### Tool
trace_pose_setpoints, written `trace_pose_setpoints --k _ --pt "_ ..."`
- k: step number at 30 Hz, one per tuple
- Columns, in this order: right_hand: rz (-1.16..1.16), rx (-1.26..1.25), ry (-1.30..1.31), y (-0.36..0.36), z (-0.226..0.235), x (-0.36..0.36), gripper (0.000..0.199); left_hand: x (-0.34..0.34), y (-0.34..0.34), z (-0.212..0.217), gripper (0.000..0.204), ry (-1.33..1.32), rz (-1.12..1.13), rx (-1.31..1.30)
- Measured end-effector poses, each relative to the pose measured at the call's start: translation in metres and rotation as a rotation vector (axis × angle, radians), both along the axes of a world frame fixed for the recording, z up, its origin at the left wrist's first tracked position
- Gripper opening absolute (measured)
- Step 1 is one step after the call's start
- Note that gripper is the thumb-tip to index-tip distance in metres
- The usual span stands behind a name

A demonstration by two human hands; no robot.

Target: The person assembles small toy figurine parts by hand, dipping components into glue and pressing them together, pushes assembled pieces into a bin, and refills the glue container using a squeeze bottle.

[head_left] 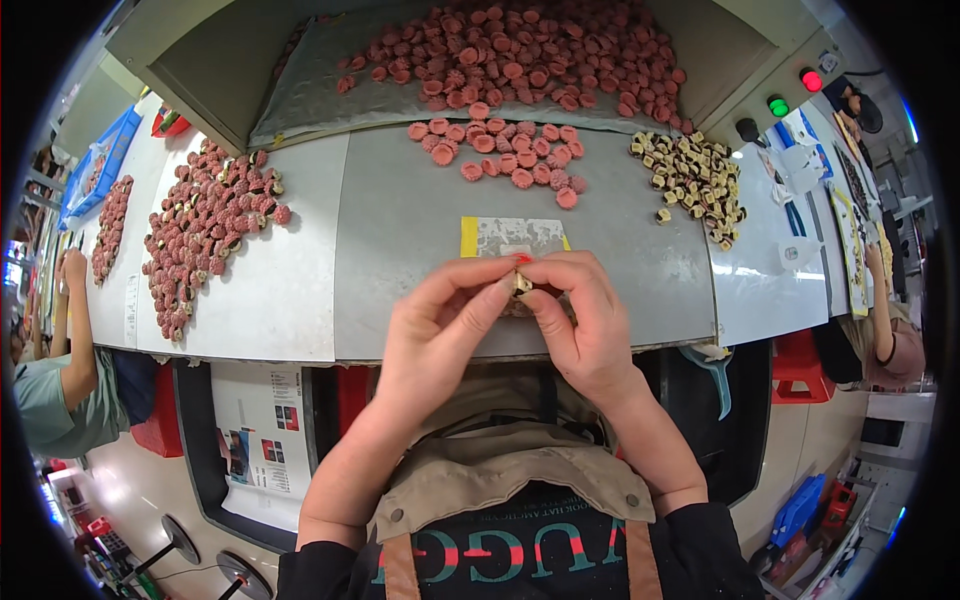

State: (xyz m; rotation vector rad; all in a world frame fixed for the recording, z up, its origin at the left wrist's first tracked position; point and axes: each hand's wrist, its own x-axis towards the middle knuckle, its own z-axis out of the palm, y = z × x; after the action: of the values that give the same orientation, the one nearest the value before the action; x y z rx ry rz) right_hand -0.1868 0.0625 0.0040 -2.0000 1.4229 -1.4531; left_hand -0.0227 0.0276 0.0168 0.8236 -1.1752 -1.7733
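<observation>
In front of my chest both hands meet over the near edge of the grey table (400,250). My left hand (430,325) is closed, pinching a small cream-and-dark piece (522,284) between thumb and finger. From the other side my right hand (590,335) is closed on the same piece, its fingertips touching the left ones. A bit of red shows at the fingertips, too small to name. Just beyond them lies a worn white pad (505,230) with yellow tape at its sides, partly covered by my fingers.
Hollow pink-red cups (520,155) lie scattered ahead, below a large heap (520,60) of them. To the left spreads a pile of berry-like pieces (205,235); to the right, cream-and-dark pieces (695,180). Other people's arms (78,330) work at both sides. Red and green lamps (795,92) sit at upper right.
</observation>
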Motion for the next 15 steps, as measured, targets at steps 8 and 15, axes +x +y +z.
trace_pose_setpoints --k 8,15 --pt "-0.029 -0.018 -0.052 0.003 -0.007 -0.003 0.022 -0.009 0.005 -0.008 0.022 -0.099 0.044 -0.209" --pt "0.08 -0.009 -0.082 0.002 0.0 -0.006 0.031 -0.003 -0.007 0.01 0.048 0.003 -0.16 0.156"
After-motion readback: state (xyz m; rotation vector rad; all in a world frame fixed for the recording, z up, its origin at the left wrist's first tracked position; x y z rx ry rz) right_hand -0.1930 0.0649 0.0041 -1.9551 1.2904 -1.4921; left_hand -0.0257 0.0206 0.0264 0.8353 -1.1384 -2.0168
